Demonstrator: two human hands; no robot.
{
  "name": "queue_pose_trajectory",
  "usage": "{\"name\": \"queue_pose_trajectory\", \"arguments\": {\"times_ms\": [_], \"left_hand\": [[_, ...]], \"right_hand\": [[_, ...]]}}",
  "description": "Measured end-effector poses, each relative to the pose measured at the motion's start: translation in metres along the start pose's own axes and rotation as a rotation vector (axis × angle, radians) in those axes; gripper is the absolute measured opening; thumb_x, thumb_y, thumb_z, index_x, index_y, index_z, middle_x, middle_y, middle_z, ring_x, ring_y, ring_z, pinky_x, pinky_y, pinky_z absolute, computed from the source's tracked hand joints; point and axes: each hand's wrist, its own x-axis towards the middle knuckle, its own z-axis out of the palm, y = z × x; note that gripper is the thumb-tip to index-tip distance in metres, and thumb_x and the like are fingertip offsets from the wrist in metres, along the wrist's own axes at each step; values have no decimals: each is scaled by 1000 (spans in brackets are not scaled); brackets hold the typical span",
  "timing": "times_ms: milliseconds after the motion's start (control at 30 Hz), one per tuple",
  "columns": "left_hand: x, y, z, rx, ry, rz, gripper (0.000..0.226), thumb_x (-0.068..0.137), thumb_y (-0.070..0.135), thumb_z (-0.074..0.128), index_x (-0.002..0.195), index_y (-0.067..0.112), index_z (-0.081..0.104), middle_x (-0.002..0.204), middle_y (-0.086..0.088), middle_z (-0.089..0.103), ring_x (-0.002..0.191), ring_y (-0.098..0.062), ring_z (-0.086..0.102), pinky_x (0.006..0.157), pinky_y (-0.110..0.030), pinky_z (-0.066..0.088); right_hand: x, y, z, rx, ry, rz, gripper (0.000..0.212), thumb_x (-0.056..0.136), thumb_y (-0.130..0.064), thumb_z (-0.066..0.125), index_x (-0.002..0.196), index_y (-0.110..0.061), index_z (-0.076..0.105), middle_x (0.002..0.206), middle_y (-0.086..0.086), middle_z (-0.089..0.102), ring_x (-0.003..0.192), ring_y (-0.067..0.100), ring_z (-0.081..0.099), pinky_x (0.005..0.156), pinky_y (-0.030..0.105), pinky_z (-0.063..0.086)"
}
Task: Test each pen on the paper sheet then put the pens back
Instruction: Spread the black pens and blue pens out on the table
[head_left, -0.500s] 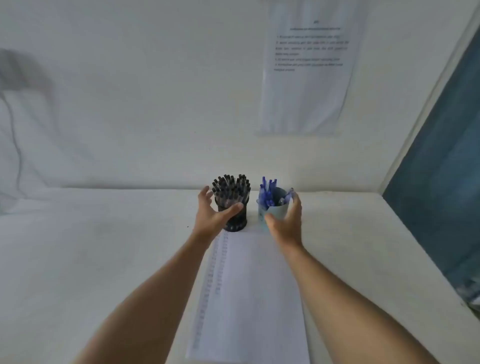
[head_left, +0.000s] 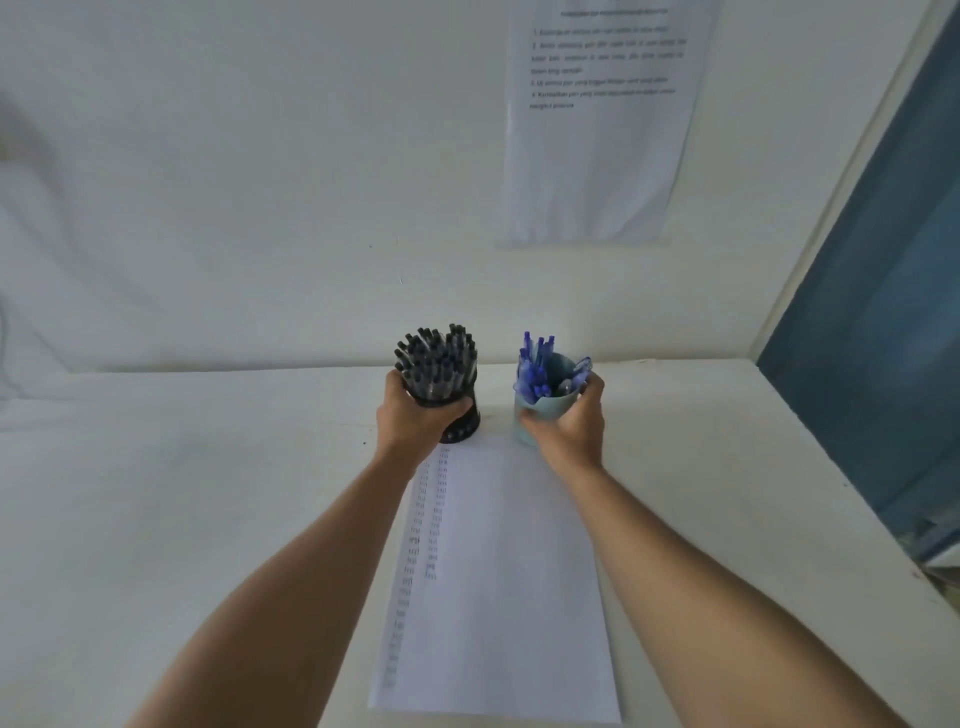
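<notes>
Several illegible marks (head_left: 434, 540), paper sheet (head_left: 509, 597)

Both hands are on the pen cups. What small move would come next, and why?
Probably lift or slide both cups a little closer. The left hand grips the black holder and the right hand grips the blue cup, both at the far end of the paper sheet; with both hands full, testing cannot start.
</notes>
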Motion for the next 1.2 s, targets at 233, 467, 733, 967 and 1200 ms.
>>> {"name": "queue_pose_trajectory", "arguments": {"times_ms": [233,467,733,967,1200], "left_hand": [[-28,-8,-41,-17,148,-7,70,65,29,90,118,24,44,104,9,56,99,-18,57,80,-34,54],[-71,-39,-75,-97,281,-76,69,69,27,87,122,28,43,109,6,56,102,-17,58,77,-31,51],[-83,-51,-86,-176,317,-131,76,68,33,87,129,33,41,113,10,57,99,-4,57,88,-47,58],[-86,-54,-86,-171,279,-75,79,72,31,86,135,28,39,120,6,57,107,-14,57,87,-29,49],[-84,-61,-84,-154,270,-69,82,73,27,85,139,30,36,127,6,56,113,-15,56,91,-32,48]], "right_hand": [[-17,6,-36,24,141,-42,73,58,-27,80,123,-25,49,116,-6,64,97,10,67,73,15,49],[-45,26,-77,-97,315,-81,80,50,-35,76,125,-22,52,115,-2,64,96,20,66,82,44,57],[-55,31,-90,-58,347,-99,76,56,-21,77,128,-17,52,109,-11,62,93,12,64,84,36,55],[-59,34,-79,-141,330,39,88,72,-12,75,147,-1,30,141,12,48,126,33,51,100,37,45],[-105,3,-38,-287,511,337,84,72,-15,70,147,-6,31,148,14,36,131,37,38,100,46,33]]}}
